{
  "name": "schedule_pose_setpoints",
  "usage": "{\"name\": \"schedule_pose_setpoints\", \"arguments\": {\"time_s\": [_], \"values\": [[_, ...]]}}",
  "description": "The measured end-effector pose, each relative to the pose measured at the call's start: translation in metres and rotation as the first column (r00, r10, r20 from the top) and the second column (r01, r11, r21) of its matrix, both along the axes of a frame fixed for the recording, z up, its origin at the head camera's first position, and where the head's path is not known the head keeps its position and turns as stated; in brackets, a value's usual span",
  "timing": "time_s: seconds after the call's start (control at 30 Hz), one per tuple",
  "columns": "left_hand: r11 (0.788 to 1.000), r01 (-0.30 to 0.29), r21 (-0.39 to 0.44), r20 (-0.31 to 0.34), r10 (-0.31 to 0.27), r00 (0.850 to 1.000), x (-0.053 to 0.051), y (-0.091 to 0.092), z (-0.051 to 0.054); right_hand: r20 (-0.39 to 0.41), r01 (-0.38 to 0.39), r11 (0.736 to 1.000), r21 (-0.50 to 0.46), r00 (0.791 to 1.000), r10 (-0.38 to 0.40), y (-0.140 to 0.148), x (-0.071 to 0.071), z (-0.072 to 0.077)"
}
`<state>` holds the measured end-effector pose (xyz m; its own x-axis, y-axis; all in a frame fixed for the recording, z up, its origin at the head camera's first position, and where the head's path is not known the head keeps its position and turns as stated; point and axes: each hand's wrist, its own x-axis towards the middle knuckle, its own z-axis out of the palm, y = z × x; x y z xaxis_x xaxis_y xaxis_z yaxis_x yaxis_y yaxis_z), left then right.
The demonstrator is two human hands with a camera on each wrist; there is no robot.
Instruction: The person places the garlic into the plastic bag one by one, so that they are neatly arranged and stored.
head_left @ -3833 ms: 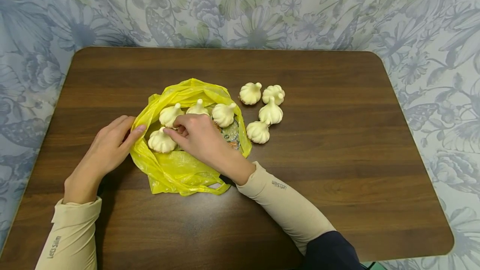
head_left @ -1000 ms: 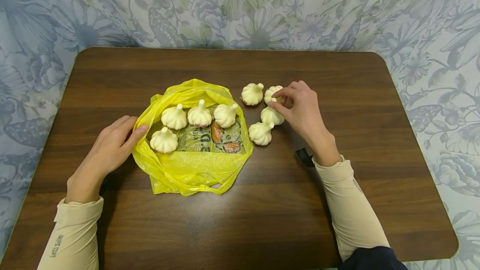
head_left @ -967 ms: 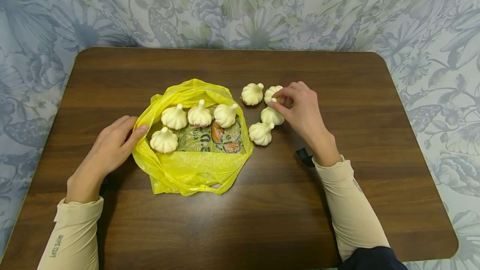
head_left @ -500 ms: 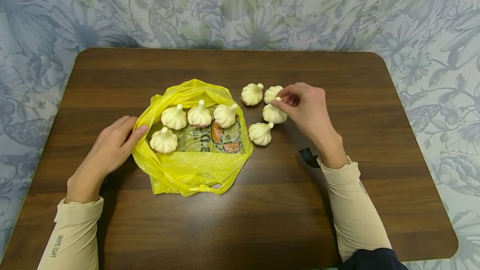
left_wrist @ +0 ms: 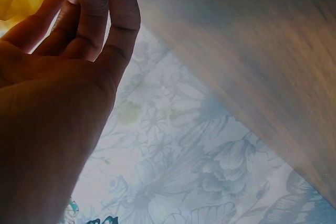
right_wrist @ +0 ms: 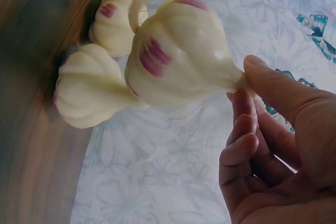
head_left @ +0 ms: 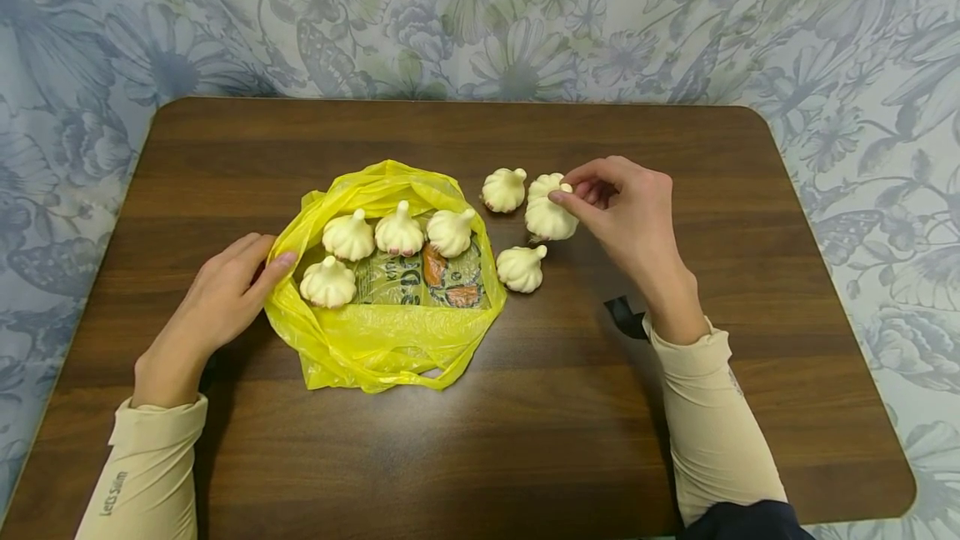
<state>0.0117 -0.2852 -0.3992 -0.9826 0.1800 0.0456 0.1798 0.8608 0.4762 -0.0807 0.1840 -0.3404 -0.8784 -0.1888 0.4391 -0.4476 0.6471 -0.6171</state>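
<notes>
Raised slightly since the earlier frame, one garlic bulb [head_left: 551, 218] is pinched by its stem in the right hand [head_left: 633, 215], above the surface [head_left: 525, 440]. Three loose bulbs [head_left: 520, 270] are seen close by. Farther left, the yellow plastic bag [head_left: 390, 340] is gripped at its left rim by the left hand [head_left: 221, 290]; four bagged bulbs [head_left: 399, 232] are held inside. Bagging is apparently in hand; a leftward carry and release at the bag's near-right gap seem called for.

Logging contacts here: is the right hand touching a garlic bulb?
Touching. The right wrist view shows the right hand pinching a garlic bulb by its stem between thumb and fingers.
</notes>
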Motion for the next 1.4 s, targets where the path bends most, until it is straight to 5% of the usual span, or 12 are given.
{"name": "schedule_pose_setpoints", "arguments": {"time_s": [0.57,1.4], "values": [[1.000,-0.003,-0.013,-0.003,0.003,1.000,0.000,0.000,-0.001,-0.068,-0.166,0.977,-0.136,0.985,0.158,-0.034,0.014,0.002],[1.000,0.008,0.008,-0.013,-0.008,1.000,0.000,0.001,0.000,-0.043,-0.293,0.949,-0.117,0.956,0.290,-0.104,0.030,-0.018]]}}
